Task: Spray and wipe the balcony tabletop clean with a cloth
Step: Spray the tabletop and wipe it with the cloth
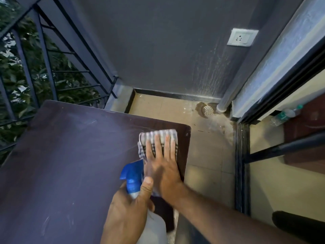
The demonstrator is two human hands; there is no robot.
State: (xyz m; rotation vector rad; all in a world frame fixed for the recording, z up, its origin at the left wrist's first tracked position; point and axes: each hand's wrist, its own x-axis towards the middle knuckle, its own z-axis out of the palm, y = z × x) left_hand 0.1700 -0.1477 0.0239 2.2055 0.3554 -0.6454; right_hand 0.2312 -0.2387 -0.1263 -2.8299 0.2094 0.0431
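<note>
A dark brown tabletop [66, 155] fills the lower left, with faint streaks and scratches on it. A folded grey-and-white checked cloth [158, 136] lies near the table's far right corner. My right hand [162, 162] presses flat on the cloth with its fingers straight and spread. My left hand [128, 210] grips the neck of a spray bottle [133, 178] with a blue trigger head and a white body, held just above the table's near right part, close to my right wrist.
A metal railing [45, 55] with foliage behind runs along the table's left side. The grey wall [158, 50] carries a white socket [241, 37]. A tiled floor with a drain [207, 110] lies beyond the table. A sliding door frame [243, 155] stands at right.
</note>
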